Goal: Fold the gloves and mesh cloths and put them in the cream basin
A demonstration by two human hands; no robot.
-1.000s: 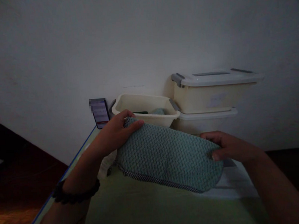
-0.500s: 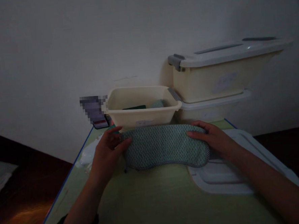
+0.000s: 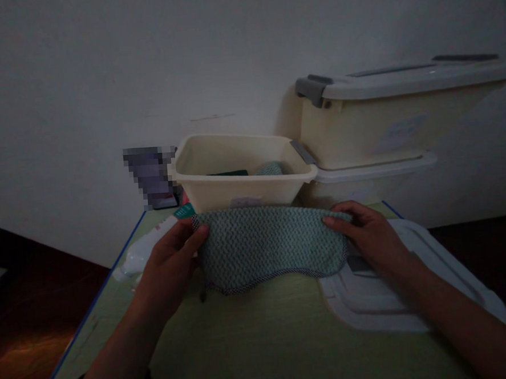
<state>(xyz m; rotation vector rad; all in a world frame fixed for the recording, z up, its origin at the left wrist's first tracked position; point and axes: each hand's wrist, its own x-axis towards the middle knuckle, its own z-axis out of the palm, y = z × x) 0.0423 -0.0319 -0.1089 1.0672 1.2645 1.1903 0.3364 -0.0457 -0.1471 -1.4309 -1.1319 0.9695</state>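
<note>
A green, bumpy-textured eye mask (image 3: pixel 269 243) with dark checked edging is stretched out flat in the air over the table. Its lower edge curves up in the middle, and a small dark bead hangs below its left side. My left hand (image 3: pixel 172 263) pinches the left end between thumb and fingers. At the right end, my right hand (image 3: pixel 369 231) grips the mask the same way, thumb in front and fingers behind. Just beyond it stands an open cream storage bin (image 3: pixel 210 195) holding a dark green item (image 3: pixel 228 174) and a light green textured piece (image 3: pixel 270 168).
Two lidded cream boxes (image 3: pixel 361 128) are stacked at the back right. A loose white lid (image 3: pixel 371 302) lies under my right forearm. On the left are a white bottle (image 3: pixel 139 253), a green packet (image 3: pixel 183 211) and a partly blurred phone (image 3: pixel 163 200). A wall rises behind.
The mask has shifted slightly left and is pulled wider. My left hand has closed more firmly on its end. The view has shifted a little, showing more of the white bottle.
</note>
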